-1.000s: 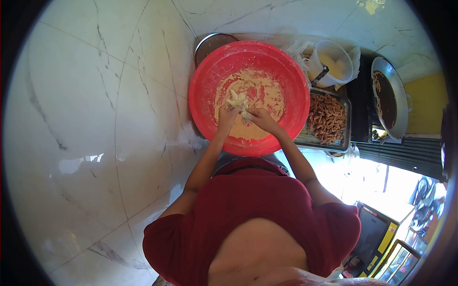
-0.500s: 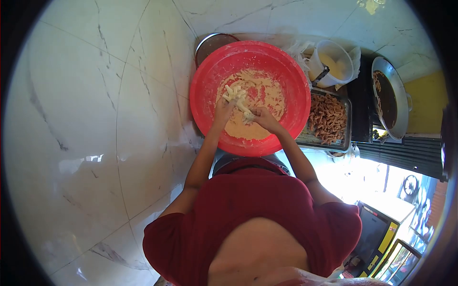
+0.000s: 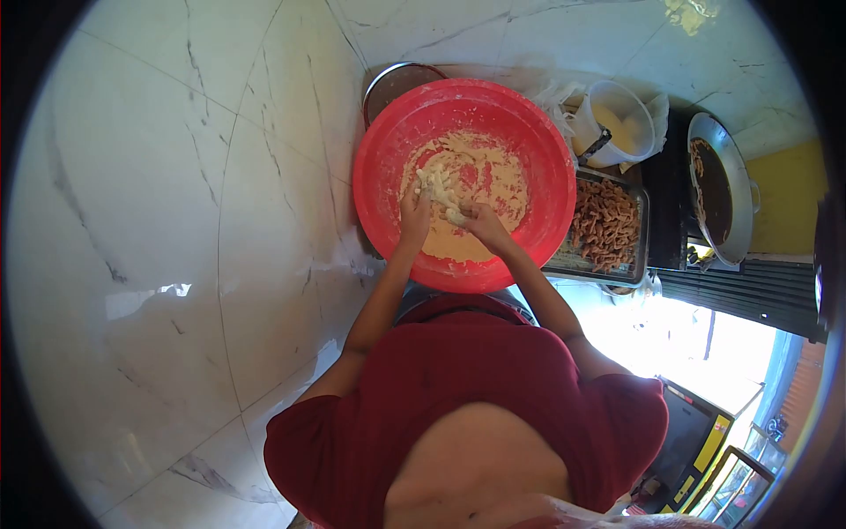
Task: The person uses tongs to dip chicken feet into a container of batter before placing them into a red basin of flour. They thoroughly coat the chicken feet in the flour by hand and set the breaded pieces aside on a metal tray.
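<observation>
Both my hands are over a large red basin point(image 3: 551, 207) that holds pale flour point(image 3: 458, 242). On the left, my left hand point(image 3: 416, 210) is closed round flour-coated pieces point(image 3: 441, 183), which stick out past its fingertips. My right hand point(image 3: 480, 225) pinches the lower right end of the coated pieces, close beside my left hand. Flour whitens the fingers of both hands, and where fingers end and coated pieces begin is hard to make out.
Right of the basin, a metal tray point(image 3: 645, 225) holds brown fried pieces point(image 3: 606, 225). Behind it stands a white bucket point(image 3: 639, 123) with pale contents. A wide pan point(image 3: 740, 189) of dark oil is at the far right. A marbled wall point(image 3: 291, 176) rises at left.
The coated pieces and my left hand's fingertips have shifted slightly in the basin. My right hand has moved a little right and down. The view has shifted slightly.
</observation>
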{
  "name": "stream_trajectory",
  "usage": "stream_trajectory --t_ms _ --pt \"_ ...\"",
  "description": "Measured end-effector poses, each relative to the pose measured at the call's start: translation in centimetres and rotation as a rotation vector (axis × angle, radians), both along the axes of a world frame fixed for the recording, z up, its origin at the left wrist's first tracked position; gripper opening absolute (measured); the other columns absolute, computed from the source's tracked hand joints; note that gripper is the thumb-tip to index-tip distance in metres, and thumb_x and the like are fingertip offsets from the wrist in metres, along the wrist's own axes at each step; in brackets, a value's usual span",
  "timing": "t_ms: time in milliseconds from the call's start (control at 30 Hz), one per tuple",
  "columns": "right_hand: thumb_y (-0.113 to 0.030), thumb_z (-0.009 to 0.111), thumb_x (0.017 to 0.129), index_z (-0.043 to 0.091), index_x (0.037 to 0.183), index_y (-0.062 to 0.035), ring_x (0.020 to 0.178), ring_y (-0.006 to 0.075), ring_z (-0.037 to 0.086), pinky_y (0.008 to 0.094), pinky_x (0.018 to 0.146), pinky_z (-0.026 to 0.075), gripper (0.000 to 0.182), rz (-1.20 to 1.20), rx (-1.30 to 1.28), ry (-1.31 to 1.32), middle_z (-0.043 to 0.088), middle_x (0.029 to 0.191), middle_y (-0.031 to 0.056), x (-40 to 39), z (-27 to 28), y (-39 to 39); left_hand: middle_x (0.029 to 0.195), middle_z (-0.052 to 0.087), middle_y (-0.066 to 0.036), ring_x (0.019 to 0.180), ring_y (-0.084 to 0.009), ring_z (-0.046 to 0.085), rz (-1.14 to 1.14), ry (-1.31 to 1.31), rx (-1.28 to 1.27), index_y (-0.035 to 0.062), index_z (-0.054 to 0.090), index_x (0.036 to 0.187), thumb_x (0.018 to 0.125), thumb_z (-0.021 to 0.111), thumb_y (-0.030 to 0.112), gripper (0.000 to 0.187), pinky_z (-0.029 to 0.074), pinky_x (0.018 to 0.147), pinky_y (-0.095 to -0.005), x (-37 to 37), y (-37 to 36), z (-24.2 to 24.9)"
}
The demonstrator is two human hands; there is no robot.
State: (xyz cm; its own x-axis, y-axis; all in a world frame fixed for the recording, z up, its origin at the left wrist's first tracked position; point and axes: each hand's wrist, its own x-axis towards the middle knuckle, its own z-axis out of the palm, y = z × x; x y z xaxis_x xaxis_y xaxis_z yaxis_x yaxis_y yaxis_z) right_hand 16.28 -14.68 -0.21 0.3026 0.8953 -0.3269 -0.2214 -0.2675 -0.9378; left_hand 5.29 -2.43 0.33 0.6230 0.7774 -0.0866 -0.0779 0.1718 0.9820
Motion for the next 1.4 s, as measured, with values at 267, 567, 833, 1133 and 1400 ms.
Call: stream_trajectory --t_ms 267,567,833,1133,1400 --pt "-0.003 0.054 0.081 0.059 0.106 0.0033 0.076 0.0087 0.057 0.0241 0.068 0.046 0.027 0.156 -0.104 -0.082 0.063 0.088 0.0045 1.0 -3.8 1.4 0.107 0.057 -0.007 0.092 -0.0124 0.056 0.031 -0.067 -0.066 -0.0012 0.047 0.121 0.094 0.044 0.020 0.034 0.047 0.080 -0.0252 -1.6 1.5 -3.1" --pt "0.003 0.051 0.076 0.060 0.099 0.0054 0.074 0.0091 0.057 0.0253 0.068 0.045 0.025 0.249 -0.074 -0.280 0.063 0.082 0.0041 5.3 -6.1 4.1 0.116 0.054 -0.012 0.107 -0.0166 0.051 0.183 -0.237 0.021 -0.0039 0.044 0.123 0.091 0.046 0.008 0.034 0.040 0.092 -0.0269 -2.8 1.5 0.2" --pt "-0.009 0.061 0.069 0.063 0.093 -0.0016 0.074 0.0266 0.059 0.0367 0.068 0.045 0.025 -0.041 -0.172 -0.765 0.061 0.077 0.0158 10.7 -11.3 9.6 0.118 0.052 -0.012 0.102 -0.0187 0.053 0.291 -0.009 0.344 -0.0025 0.047 0.118 0.093 0.044 0.012 0.028 0.042 0.091 -0.0310 -6.6 1.7 0.1" --pt "-0.005 0.062 0.065 0.062 0.092 -0.0018 0.088 0.0370 0.056 0.0415 0.079 0.045 0.027 0.521 -0.003 -0.922 0.059 0.086 0.0225 0.8 -10.0 6.9 0.099 0.058 -0.013 0.090 -0.0216 0.057 0.345 0.127 0.474 -0.0006 0.058 0.104 0.090 0.045 0.009 0.021 0.048 0.077 -0.0305 -6.4 0.6 0.7" --pt "-0.002 0.056 0.065 0.062 0.077 0.0034 0.066 0.0330 0.059 0.0392 0.063 0.047 0.014 0.619 -0.095 -1.015 0.060 0.070 0.0199 1.6 -11.3 5.3 0.096 0.058 -0.015 0.091 -0.0288 0.056 0.321 0.222 0.610 0.0005 0.060 0.099 0.088 0.048 0.012 0.020 0.043 0.081 -0.0336 -6.8 0.4 0.7"
